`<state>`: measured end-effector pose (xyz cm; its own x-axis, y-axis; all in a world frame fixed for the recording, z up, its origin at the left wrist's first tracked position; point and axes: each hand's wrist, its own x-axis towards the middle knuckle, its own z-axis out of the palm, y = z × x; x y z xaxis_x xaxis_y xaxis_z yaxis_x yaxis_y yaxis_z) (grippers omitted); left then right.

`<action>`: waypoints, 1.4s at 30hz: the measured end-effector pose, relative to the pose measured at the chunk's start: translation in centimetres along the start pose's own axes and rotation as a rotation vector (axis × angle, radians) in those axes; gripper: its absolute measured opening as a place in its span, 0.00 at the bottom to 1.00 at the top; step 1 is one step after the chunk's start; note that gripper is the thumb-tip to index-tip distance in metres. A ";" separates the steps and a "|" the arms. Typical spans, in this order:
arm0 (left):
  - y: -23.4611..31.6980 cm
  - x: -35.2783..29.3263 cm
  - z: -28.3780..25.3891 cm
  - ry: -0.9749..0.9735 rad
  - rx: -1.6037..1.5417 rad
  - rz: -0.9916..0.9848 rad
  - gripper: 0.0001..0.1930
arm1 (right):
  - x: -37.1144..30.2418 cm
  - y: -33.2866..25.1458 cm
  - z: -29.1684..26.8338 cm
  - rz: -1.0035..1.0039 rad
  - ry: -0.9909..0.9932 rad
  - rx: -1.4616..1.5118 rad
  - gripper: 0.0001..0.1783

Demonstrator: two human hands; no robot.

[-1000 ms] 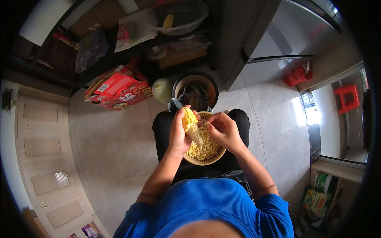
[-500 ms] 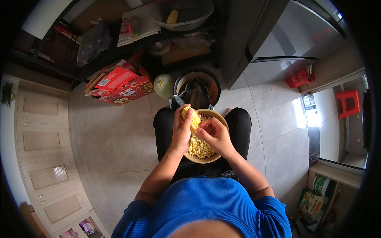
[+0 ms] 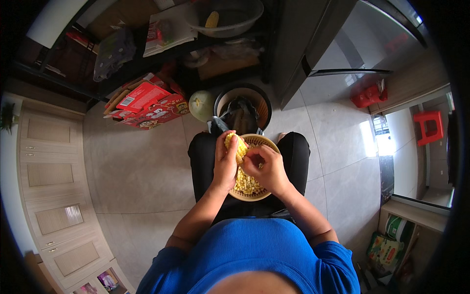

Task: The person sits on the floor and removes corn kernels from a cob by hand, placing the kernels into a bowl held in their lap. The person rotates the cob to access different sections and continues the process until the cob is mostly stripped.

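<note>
My left hand (image 3: 226,164) is wrapped round an ear of corn (image 3: 237,145), tilted above the basket with its yellow kernels showing. Against the lower end of that ear, my right hand (image 3: 268,169) has its fingers curled and pressed together, with a few pale kernels just showing inside them. Below both hands a tan slatted plastic basket (image 3: 248,198) rests between my knees. Loose yellow and white corn kernels (image 3: 246,183) cover its bottom. My right hand hides part of the basket's inside.
Beyond the basket stands a bin (image 3: 268,110) with a dark bag, beside a pale green melon (image 3: 201,105). Red cartons (image 3: 152,105) lie left of it. A shelf holds a clear bowl (image 3: 235,30) with another ear of corn (image 3: 212,20). At right are a fridge (image 3: 357,44) and red stool (image 3: 429,128).
My right fingers have shifted slightly at the lower end of the ear and curled in more. The left hand keeps its hold almost unmoved.
</note>
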<state>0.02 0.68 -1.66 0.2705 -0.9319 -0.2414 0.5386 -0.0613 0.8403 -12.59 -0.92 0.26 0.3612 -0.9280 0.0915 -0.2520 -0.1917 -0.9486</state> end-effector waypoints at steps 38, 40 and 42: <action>-1.4 1.2 0.4 -0.073 -0.089 -0.040 0.19 | -0.4 3.6 4.5 0.089 0.244 0.224 0.21; -1.4 1.4 0.2 -0.093 -0.112 -0.071 0.18 | -0.3 3.1 4.0 0.026 0.237 0.074 0.23; -1.2 1.6 -0.2 -0.117 -0.178 -0.127 0.17 | 0.2 2.0 2.0 -0.071 0.180 -0.103 0.24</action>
<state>-0.07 -0.64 -3.11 0.1028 -0.9564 -0.2734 0.6977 -0.1266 0.7051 -11.24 -0.90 -2.16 0.2179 -0.9512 0.2185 -0.3254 -0.2819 -0.9026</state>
